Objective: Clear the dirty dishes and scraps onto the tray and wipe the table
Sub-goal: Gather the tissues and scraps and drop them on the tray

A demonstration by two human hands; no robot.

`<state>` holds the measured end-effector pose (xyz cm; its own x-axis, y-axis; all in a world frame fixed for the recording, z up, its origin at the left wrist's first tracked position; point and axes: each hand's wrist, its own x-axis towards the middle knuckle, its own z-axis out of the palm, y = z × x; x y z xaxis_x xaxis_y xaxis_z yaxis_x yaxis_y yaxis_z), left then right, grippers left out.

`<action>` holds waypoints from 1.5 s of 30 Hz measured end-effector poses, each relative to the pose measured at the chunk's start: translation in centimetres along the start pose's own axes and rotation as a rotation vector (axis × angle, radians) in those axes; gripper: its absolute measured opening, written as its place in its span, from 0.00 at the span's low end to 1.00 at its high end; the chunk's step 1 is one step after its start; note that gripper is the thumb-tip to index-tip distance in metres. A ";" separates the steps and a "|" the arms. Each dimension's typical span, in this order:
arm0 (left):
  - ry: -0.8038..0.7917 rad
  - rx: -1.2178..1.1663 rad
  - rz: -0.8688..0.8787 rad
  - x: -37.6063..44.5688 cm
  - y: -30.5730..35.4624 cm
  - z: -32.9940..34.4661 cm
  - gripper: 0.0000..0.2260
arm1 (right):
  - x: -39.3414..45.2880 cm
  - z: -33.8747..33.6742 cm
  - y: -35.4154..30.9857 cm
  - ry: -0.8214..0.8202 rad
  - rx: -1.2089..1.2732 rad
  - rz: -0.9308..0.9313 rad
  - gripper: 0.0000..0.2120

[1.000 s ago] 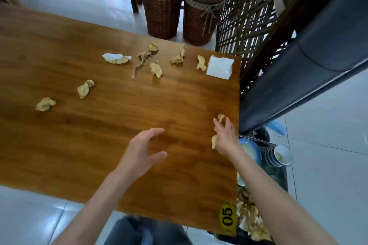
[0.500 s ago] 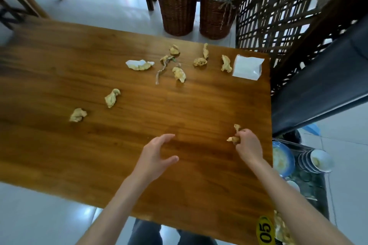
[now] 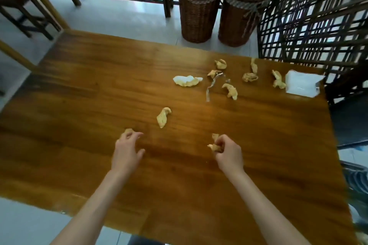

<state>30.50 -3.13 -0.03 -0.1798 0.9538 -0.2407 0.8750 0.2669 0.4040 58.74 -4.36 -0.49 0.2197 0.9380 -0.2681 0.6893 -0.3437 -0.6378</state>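
Several crumpled yellowish scraps lie on the wooden table. My right hand grips a bunch of scraps just above the table's middle. My left hand reaches over a small scrap; its bent fingers touch it while the thumb stays apart. Another scrap lies between and beyond both hands. Farther back are a pale scrap, a thin strip and more scraps.
A white tissue packet sits at the table's far right corner. Two wicker baskets stand on the floor behind the table, beside a lattice screen. Chair legs show at far left. Stacked dishes peek in at the right edge.
My right hand carried its scraps left, away from the table's right edge. My left hand moved forward and left onto a small scrap. The view swung left, so the cart is nearly out of sight.
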 end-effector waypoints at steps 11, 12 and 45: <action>-0.099 0.099 0.081 7.2 -2.2 0.1 0.15 | 0.4 6.1 -6.0 0.146 0.147 0.282 0.23; -0.084 0.063 0.075 7.4 -1.9 0.1 0.14 | 0.5 6.0 -5.9 0.146 0.138 0.299 0.21; -0.063 -0.062 0.289 13.1 7.8 6.2 0.13 | 20.2 -1.3 -3.2 0.465 -0.162 0.071 0.12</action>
<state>37.78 10.56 -5.54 0.1027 0.9816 -0.1613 0.8565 -0.0048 0.5161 61.81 15.73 -2.92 0.5289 0.8460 0.0675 0.7521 -0.4304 -0.4990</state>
